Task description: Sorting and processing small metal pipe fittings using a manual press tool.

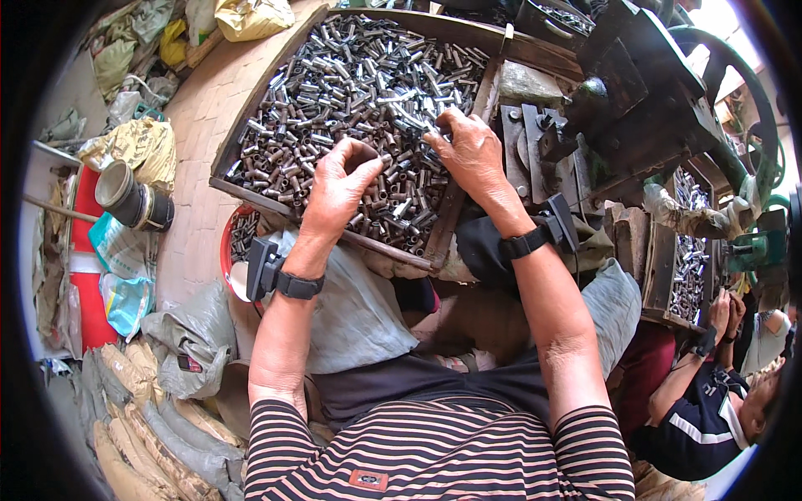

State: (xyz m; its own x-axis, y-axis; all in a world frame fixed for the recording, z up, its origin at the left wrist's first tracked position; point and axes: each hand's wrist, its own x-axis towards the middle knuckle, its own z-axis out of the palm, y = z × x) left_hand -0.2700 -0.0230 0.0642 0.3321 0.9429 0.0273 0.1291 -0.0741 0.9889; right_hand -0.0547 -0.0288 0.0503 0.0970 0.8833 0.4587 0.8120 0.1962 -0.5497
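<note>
A shallow wooden tray (251, 93) in front of me is heaped with short metal tubes (334, 92), shiny toward the back and browner toward the front. Over the middle of the heap is my left hand (341, 185), its thumb and fingers closed in a pinch. A small pale end shows at those fingertips, too small to name. To its right, my right hand (472, 154) reaches over the tray's right side with its thumb and forefinger pinched among shiny tubes. What it holds, if anything, is hidden. Both wrists wear dark straps with a black block.
A dark press with a large wheel (756, 92) stands at the right beside the tray. Another box of metal parts (689, 267) lies farther right, near a co-worker's hands (725, 316). A red bucket (227, 250) stands by the tray's near left corner. Sacks (196, 334) lie at the left.
</note>
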